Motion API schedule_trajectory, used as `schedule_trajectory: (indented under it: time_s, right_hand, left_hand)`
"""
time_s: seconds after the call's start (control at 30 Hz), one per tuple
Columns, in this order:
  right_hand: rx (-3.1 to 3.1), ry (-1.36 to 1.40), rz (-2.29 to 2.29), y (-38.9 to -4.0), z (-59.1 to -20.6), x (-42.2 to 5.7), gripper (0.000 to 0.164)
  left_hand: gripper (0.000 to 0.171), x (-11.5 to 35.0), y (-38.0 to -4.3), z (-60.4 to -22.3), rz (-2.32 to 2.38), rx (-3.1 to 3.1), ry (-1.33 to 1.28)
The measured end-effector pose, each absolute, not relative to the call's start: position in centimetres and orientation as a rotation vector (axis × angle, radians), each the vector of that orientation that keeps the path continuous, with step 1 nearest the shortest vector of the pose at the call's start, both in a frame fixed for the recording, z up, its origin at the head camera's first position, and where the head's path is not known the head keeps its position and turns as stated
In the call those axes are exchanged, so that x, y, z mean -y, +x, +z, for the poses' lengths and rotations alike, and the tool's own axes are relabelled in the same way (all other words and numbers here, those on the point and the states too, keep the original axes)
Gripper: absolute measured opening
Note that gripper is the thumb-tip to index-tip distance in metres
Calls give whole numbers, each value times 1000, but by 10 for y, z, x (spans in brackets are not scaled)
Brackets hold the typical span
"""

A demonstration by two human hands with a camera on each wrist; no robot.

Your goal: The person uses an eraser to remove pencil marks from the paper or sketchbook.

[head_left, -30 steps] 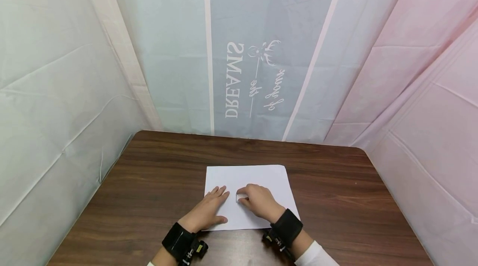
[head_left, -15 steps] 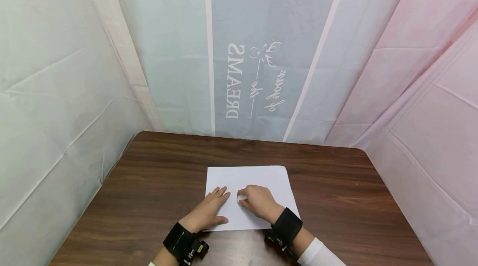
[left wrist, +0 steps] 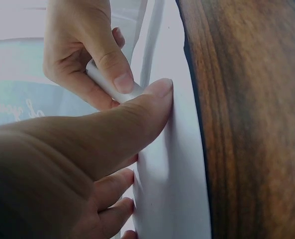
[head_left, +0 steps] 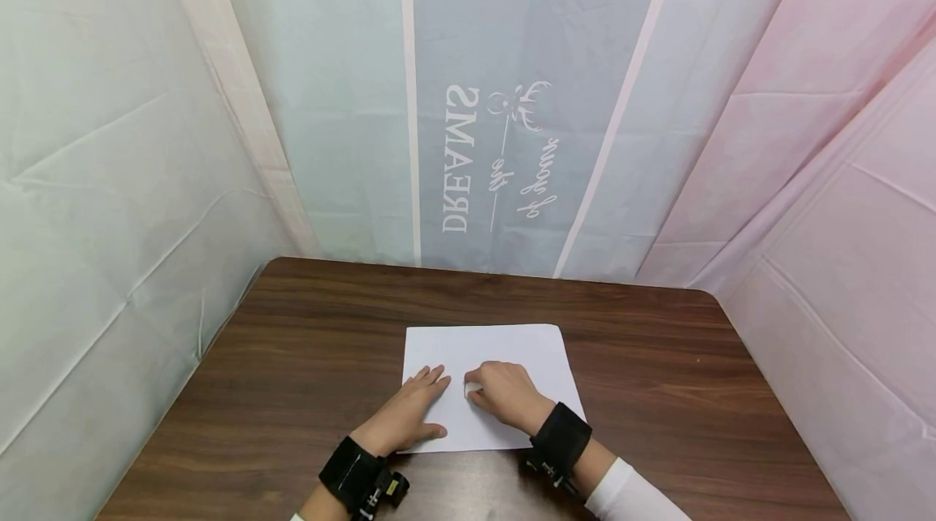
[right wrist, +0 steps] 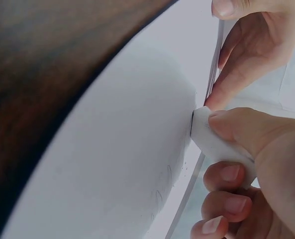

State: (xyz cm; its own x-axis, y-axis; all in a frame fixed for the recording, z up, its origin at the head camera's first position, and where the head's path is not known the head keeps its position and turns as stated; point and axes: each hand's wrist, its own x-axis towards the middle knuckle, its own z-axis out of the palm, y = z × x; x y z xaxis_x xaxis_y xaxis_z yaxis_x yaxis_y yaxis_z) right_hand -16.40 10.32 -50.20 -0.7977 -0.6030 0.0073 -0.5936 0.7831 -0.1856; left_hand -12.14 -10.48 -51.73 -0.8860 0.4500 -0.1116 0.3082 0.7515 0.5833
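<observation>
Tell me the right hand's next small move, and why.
I'd probably slide the white block onto the thin dark marks: the right hand pinches it at the paper, the marks lie close by, and the left hand rests on that paper.

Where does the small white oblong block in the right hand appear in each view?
Head: the white oblong block, pinched by the right hand, sits below centre.
Left wrist: the white oblong block is upper left of centre, partly covered by that hand.
Right wrist: the white oblong block is right of and slightly below centre.
Shared landmark: the white rectangular paper sheet.
</observation>
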Motion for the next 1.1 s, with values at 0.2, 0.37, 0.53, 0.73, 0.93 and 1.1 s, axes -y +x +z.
schedule_trajectory:
  time_s: [0.2, 0.37, 0.53, 0.73, 0.93, 1.1]
  right_hand:
    - [-2916, -980, -278, -164, -504, -104, 21]
    - [-2917, -974, -275, -165, -505, -105, 21]
    - [-2907, -948, -283, -165, -506, -106, 21]
    - [-2903, -949, -291, -165, -506, -107, 21]
    - [-2895, -927, -296, -165, -506, -107, 23]
    - [-2891, -921, -292, -165, -505, -107, 23]
  left_hand:
    - [77, 105, -121, -516, 838, -2704, 595]
    - [77, 104, -121, -516, 824, -2707, 591]
    - [76, 104, -121, -517, 831, -2710, 599]
    - [76, 105, -122, -518, 831, -2717, 609]
    - [77, 105, -122, -518, 833, -2705, 597]
    - [77, 105, -123, -517, 828, -2697, 584]
